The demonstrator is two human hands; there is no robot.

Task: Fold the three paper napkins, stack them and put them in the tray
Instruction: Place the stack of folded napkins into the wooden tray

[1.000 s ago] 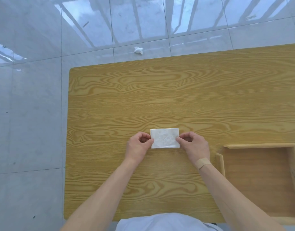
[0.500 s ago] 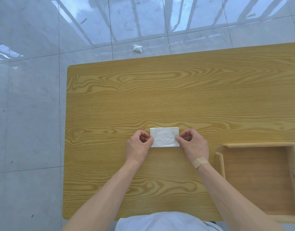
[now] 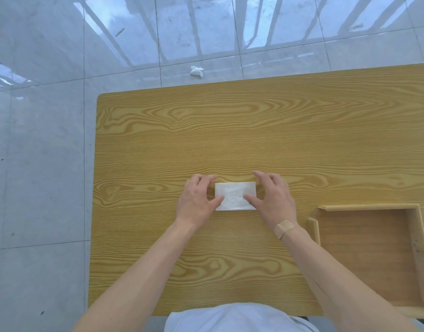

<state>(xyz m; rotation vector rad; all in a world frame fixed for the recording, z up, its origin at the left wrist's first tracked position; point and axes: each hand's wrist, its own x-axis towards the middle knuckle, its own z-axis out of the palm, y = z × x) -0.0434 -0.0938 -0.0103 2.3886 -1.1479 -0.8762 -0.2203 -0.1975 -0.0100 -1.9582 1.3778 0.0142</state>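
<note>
A white folded napkin stack (image 3: 235,196) lies flat on the wooden table (image 3: 230,130), a small rectangle near the middle front. I cannot tell how many layers it has. My left hand (image 3: 197,201) clasps its left end, thumb on top and fingers curled round the far edge. My right hand (image 3: 274,200), with a plaster at the wrist, holds the right end the same way. The wooden tray (image 3: 364,207) stands to the right of my right forearm, with nothing in it.
The table's left edge runs close to my left elbow, with grey tiled floor beyond it. A crumpled white tissue (image 3: 196,71) lies on the floor past the table's far edge. The tray reaches the table's front right corner.
Both hands have shifted from pinching the napkin's near corners to spanning its ends, fingers stretched to the far edge. The napkin stays in place on the table.
</note>
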